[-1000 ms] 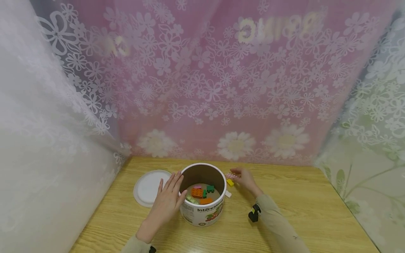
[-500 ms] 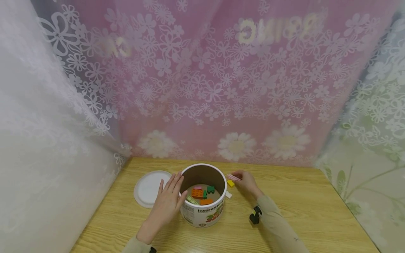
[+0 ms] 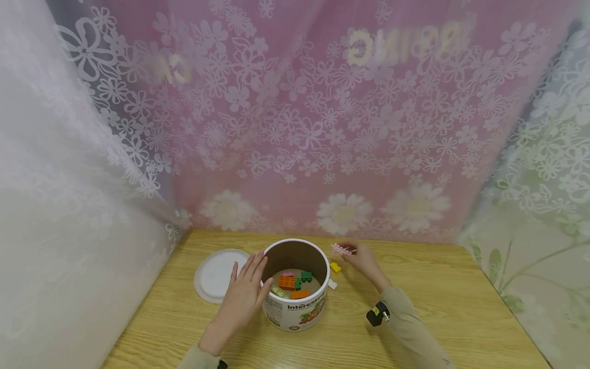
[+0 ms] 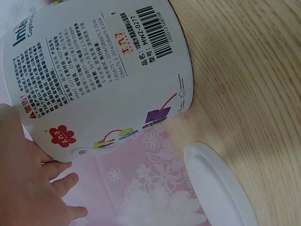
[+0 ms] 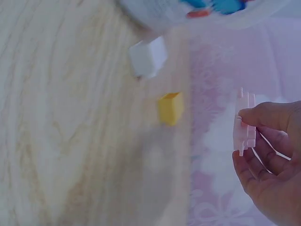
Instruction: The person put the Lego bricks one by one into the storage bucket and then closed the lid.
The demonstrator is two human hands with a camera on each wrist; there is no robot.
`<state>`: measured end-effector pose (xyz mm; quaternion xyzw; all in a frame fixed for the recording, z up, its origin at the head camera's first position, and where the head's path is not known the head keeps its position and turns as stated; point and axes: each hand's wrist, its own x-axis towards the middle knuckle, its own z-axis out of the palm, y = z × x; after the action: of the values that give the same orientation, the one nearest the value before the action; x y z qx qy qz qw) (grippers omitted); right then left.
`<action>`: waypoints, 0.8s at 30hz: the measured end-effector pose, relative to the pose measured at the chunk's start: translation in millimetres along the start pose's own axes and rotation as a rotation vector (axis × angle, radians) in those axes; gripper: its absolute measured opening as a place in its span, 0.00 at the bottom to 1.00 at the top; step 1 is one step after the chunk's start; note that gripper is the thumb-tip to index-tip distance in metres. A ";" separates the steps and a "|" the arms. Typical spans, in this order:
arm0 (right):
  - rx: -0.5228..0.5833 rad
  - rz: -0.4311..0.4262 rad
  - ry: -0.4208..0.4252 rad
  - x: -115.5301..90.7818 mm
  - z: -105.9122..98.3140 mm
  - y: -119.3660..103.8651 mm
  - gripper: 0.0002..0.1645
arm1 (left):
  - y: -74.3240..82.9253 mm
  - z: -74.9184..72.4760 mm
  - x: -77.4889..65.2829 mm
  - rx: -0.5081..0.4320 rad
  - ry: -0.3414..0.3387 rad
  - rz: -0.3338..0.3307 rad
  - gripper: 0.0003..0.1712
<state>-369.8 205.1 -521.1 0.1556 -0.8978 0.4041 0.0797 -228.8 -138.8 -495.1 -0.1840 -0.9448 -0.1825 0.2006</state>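
Observation:
A white round bucket (image 3: 295, 319) with printed lettering stands upright on the table, its top uncovered. My left hand (image 3: 243, 292) rests on the bucket's left rim with straight fingers. Inside lie several toy bricks, among them an orange brick (image 3: 287, 282) and a dark green brick (image 3: 306, 276). Right of the bucket, my right hand (image 3: 365, 262) pinches a pink studded building block (image 3: 340, 249) between thumb and fingers. The right wrist view shows this pink block (image 5: 241, 134) held apart from the table. Close below it sit a yellow brick (image 3: 335, 267) and a white brick (image 3: 332, 283).
To the bucket's left lies a white round lid (image 3: 214, 274), partly behind my left hand. A pink flowered curtain (image 3: 295, 128) hangs at the table's back edge. More curtains close off both sides. The wooden table (image 3: 442, 292) extends to the right.
My right hand has raised the pink block off the spot by the yellow brick, so more of that brick shows. The left hand stays on the rim.

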 end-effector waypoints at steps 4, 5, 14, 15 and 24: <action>0.018 -0.043 0.000 -1.2 -5.5 -12.0 0.19 | -0.1 -0.3 -0.2 0.007 0.003 0.006 0.34; 0.018 -0.050 0.000 -1.5 -6.5 -15.4 0.19 | -0.1 -0.3 -0.2 0.007 0.004 0.007 0.34; 0.007 -0.125 0.017 -3.6 -15.3 -45.6 0.21 | 0.5 -0.5 0.0 0.004 -0.005 0.004 0.34; 0.003 -0.138 0.019 -3.9 -16.2 -48.4 0.21 | 0.6 -0.5 0.0 0.003 -0.004 0.002 0.34; 0.002 -0.172 0.015 -7.4 -23.5 -77.3 0.20 | 1.5 -1.6 -0.3 -0.008 0.008 0.003 0.34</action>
<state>-335.8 176.0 -453.4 0.2294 -0.8801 0.3978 0.1205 -227.4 -138.3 -493.5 -0.1854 -0.9430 -0.1866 0.2040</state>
